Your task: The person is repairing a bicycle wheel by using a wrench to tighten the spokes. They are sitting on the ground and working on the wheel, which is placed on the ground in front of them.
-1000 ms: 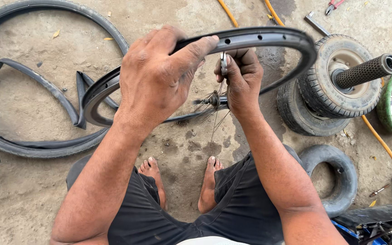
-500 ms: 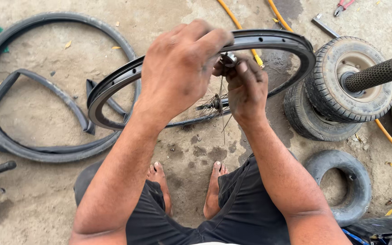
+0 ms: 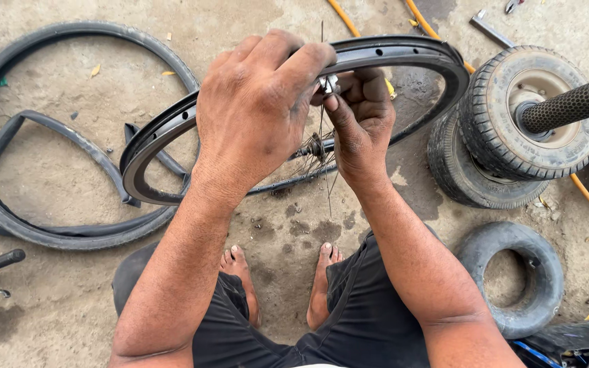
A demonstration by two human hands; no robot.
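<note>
The rim [image 3: 403,51] stands on edge on the floor [image 3: 69,150] in front of the squatting person, its top arc level with both hands. The left hand [image 3: 260,109] lies over the near top of the rim, fingers curled forward over the edge; what its grip closes on is hidden by the hand itself and cannot be told. The right hand [image 3: 359,119] is just beside it, on the inner side of the rim, its grip pinched narrow on a small metal tool [image 3: 328,83] at the rim's inner face. The two hands touch or nearly touch at this point. A spoke [image 3: 322,136] runs straight down from the tool to the hub [image 3: 315,146], so its long axis lies vertical in the view, directly below the grip. The right hand is the nearer to the spoke end.

Against the earlier frame, the rim and hands sit slightly lower and more central in the view, and the left fingers have closed further over the tool. To the left lies a tyre [image 3: 35,232] with a loose tube [image 3: 69,140]; small wheels [image 3: 526,123] are stacked at right.
</note>
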